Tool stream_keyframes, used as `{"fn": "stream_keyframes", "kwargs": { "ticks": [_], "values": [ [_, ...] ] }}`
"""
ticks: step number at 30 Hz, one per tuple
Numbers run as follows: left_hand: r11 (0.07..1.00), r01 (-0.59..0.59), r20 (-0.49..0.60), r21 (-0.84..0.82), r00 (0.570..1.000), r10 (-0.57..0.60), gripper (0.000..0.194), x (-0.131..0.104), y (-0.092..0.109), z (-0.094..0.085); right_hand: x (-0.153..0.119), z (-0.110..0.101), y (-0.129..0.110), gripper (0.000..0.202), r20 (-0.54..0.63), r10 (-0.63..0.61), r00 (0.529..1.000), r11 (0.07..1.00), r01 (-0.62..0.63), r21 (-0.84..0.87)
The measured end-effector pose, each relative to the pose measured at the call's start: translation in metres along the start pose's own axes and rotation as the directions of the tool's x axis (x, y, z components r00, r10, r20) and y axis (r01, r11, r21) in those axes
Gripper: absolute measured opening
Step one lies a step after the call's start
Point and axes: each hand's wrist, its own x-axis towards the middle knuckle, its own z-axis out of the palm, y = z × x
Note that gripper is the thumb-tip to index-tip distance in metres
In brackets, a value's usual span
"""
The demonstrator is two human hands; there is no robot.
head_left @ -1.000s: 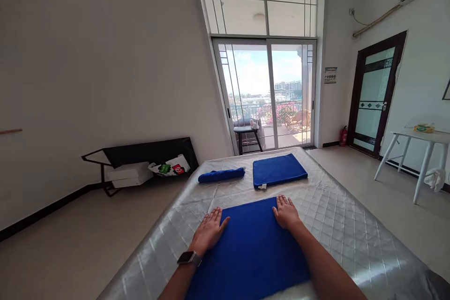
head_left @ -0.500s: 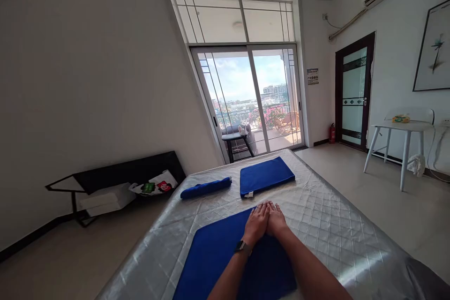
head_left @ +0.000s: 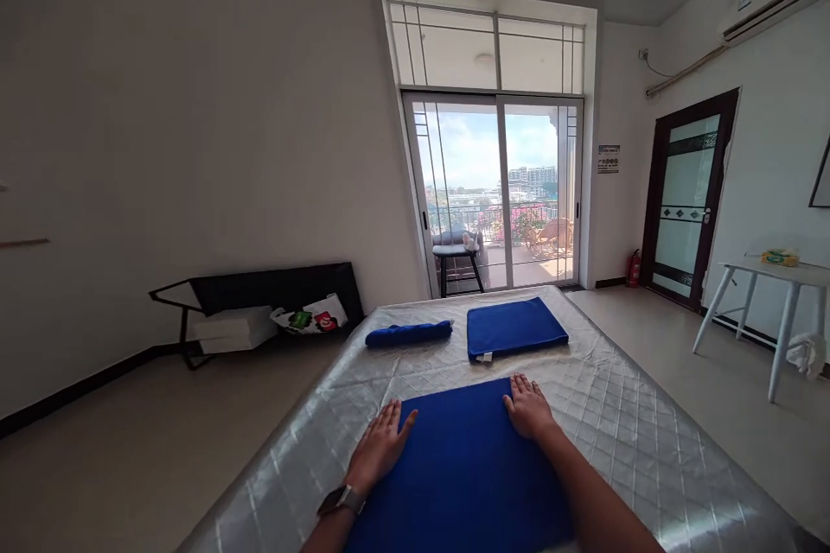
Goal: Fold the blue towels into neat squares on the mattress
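A flat blue cloth (head_left: 460,467) lies on the silvery quilted mattress (head_left: 622,402) right in front of me. My left hand (head_left: 381,442), with a watch on its wrist, rests at the cloth's left edge, fingers extended and thumb apart. At the far right corner of the cloth my right hand (head_left: 528,406) lies flat, fingers stretched forward. Beyond them are a folded blue cloth (head_left: 517,328) with a small white tag and, to its left, a narrow rolled blue cloth (head_left: 408,333). Neither hand touches those two.
Left of the mattress, a black bench-like frame (head_left: 278,287) stands by the wall with white boxes (head_left: 230,330) and a printed bag (head_left: 315,317). Glass sliding doors (head_left: 499,190) are ahead. At the right are a brown door (head_left: 691,199) and a white table (head_left: 784,270).
My hands, which were together at the middle of the cloth's far part, have moved apart to its left and right sides. The camera view has shifted and levelled somewhat.
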Motion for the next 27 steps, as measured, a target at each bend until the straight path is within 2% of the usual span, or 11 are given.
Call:
{"fn": "stream_keyframes", "kwargs": {
  "ticks": [3,8,15,20,24,27],
  "values": [
    [0.990,0.119,0.123,-0.073,0.986,-0.110,0.069,0.000,0.008,-0.011,0.002,0.001,0.001,0.067,-0.002,0.002,1.000,0.998,-0.002,-0.058],
    [0.968,0.194,0.149,-0.159,0.974,-0.171,0.082,0.002,0.026,-0.026,0.002,-0.004,0.000,0.067,0.009,0.017,1.000,0.990,-0.016,-0.142],
    [0.975,0.170,0.170,-0.140,0.975,-0.146,0.075,-0.003,0.033,-0.041,-0.015,-0.016,-0.010,0.063,-0.009,0.048,0.999,0.970,-0.049,-0.237],
    [0.968,0.189,0.162,-0.166,0.973,-0.162,0.080,-0.002,0.036,-0.045,-0.034,-0.009,-0.013,0.066,0.012,0.051,0.999,0.983,-0.048,-0.177],
    [0.968,0.183,0.151,-0.172,0.976,-0.158,0.079,-0.002,0.030,-0.044,-0.041,-0.005,-0.014,0.068,0.029,0.060,0.998,0.989,-0.055,-0.140],
    [0.969,0.171,0.087,-0.181,0.984,-0.157,0.074,-0.002,0.031,-0.046,-0.040,-0.004,-0.014,0.068,0.020,0.062,0.998,0.991,-0.059,-0.124]
  ]
}}
